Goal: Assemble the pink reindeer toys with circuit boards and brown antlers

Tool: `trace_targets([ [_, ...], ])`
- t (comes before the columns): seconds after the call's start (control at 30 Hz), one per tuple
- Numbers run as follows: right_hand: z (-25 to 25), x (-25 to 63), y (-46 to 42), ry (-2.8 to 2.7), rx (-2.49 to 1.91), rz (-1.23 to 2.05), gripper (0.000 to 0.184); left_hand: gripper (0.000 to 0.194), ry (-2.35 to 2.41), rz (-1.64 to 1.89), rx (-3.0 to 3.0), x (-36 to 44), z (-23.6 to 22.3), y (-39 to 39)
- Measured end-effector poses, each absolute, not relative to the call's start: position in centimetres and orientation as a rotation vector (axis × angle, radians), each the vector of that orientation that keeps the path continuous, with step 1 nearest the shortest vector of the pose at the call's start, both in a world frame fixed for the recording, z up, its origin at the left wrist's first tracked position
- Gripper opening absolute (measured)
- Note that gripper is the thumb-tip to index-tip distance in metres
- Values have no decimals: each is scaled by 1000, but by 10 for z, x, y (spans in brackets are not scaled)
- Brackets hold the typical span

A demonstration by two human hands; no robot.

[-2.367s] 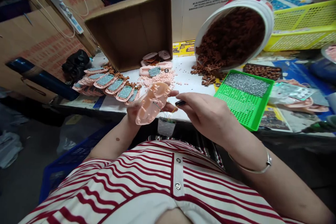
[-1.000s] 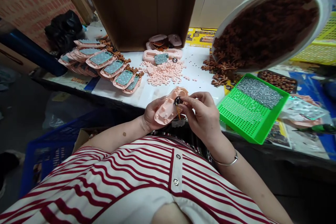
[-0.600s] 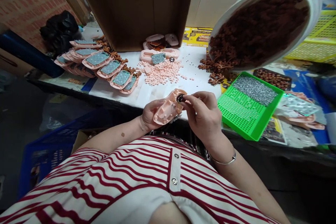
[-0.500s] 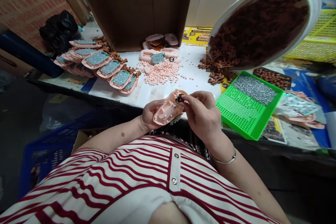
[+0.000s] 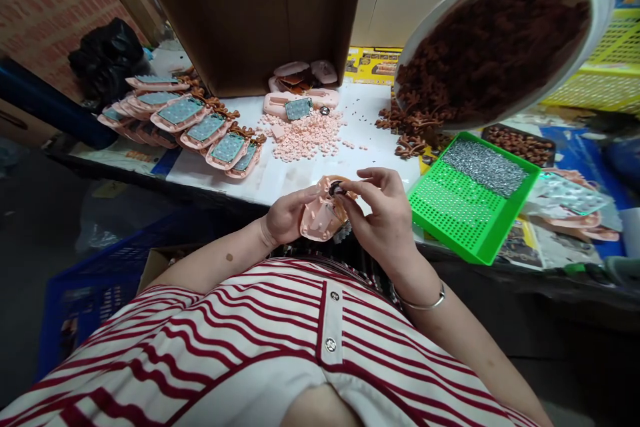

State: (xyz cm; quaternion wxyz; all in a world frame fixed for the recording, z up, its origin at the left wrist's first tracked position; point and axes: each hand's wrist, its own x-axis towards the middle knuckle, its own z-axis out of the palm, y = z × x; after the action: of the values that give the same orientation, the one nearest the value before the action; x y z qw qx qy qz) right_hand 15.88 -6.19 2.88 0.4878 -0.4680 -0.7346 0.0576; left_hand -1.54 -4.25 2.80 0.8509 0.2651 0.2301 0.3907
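My left hand (image 5: 286,217) grips the pink shell (image 5: 319,221) hollow side up, presumably for access, while my right hand (image 5: 389,215) pinches the black disc (image 5: 333,188) at the shell's one o'clock.

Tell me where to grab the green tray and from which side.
Best take the green tray by its left and right walls, reaching from the near side. The walls stand raised, and the silvery pieces heap toward the far end, so lifting by the near edge alone would likely tip it.
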Motion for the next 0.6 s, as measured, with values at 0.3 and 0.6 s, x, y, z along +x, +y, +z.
trace_targets([
  [0.3,19,161,-62,-1948,-1057,460,40,42,746,859,623,-14,28,-39],
  [0.6,-18,177,-57,-1460,-956,1608,97,47,793,1083,667,-19,45,-24],
])
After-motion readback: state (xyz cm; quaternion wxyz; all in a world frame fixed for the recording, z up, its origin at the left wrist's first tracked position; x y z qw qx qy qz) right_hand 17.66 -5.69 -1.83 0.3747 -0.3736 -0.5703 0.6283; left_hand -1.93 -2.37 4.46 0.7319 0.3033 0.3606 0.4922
